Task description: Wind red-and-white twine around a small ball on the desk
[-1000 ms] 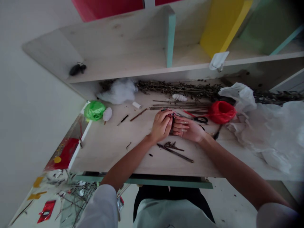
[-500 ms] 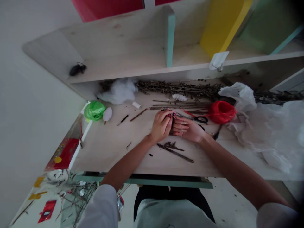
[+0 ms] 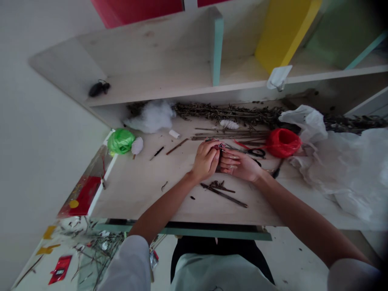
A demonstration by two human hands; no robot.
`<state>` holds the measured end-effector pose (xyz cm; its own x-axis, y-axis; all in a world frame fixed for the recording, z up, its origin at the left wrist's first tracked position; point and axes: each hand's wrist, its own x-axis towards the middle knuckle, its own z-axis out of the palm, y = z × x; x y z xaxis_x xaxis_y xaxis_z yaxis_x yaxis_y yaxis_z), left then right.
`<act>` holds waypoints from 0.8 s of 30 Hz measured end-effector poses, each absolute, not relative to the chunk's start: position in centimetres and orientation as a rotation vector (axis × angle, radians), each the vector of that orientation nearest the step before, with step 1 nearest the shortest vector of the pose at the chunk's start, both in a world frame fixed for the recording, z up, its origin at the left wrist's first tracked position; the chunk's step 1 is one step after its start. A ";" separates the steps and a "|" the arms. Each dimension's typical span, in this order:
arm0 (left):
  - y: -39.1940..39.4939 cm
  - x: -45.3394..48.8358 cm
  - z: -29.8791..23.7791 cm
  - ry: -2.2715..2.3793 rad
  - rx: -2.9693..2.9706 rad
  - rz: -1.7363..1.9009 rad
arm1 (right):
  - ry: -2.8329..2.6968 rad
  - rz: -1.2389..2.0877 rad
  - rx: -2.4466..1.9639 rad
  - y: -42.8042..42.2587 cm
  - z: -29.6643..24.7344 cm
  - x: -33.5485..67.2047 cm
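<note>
Gripping a small dark-red bundle [image 3: 218,146], the fingers of the left hand [image 3: 206,161] are closed. The fingers of the right hand [image 3: 241,165] rest half-open against it, black-handled scissors [image 3: 256,152] just beyond them.

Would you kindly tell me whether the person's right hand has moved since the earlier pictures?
No, the right hand holds the same place relative to the red twine ball.

A pale wooden desk [image 3: 142,194] carries dried branches [image 3: 224,113], cotton stuffing [image 3: 150,117], black-handled scissors [image 3: 256,152].

Head-worn view, looking down, close above hands [image 3: 206,161]
</note>
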<state>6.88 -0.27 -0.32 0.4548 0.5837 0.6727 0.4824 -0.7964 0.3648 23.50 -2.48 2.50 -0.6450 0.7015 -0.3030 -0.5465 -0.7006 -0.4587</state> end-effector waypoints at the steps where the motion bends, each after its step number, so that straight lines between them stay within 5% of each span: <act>1: -0.3 6.9 -0.3 0.956 2.576 1.258 | -0.433 2.310 -0.605 -2.5 2.5 23.5; 24: -0.4 6.9 -0.2 0.954 2.530 1.285 | -0.561 2.280 -0.640 -2.5 2.2 23.5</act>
<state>6.92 -0.41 -0.19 0.4315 0.5989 0.6747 0.4728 -0.7870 0.3963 23.47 -2.47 2.17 -0.6380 0.7158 -0.2839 -0.5022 -0.6663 -0.5512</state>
